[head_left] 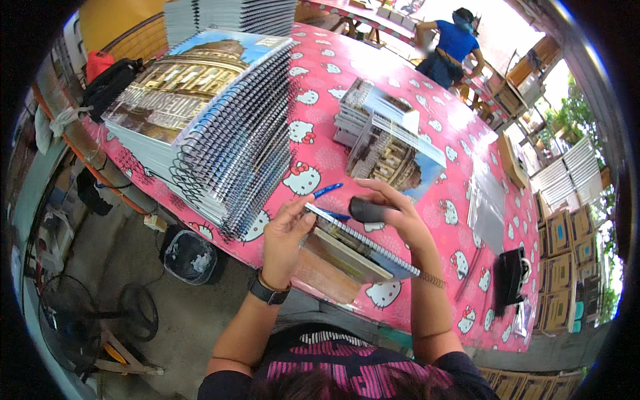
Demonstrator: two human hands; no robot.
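My left hand [288,230] grips the upper left end of a spiral-bound notebook [353,250], its thumb on the cover. A wire coil [432,281] sticks out past the notebook's lower right end, by my right forearm. Slightly right of the binding, my right hand [393,208] is curved with fingers and thumb apart. A black rounded cover [367,211] appears to sit over its thumb; whether it is worn or held is hard to make out. Two blue handle-like pieces [328,191] spread beside my left fingertips; the rest of them is hidden.
A tall stack of spiral notebooks [220,127] stands at the left of the pink patterned table [313,143]. Smaller booklet stacks [393,157] lie beyond my hands. A black tape dispenser [510,280] and clear plastic sheets [487,207] are at right. Another person [455,50] stands far back.
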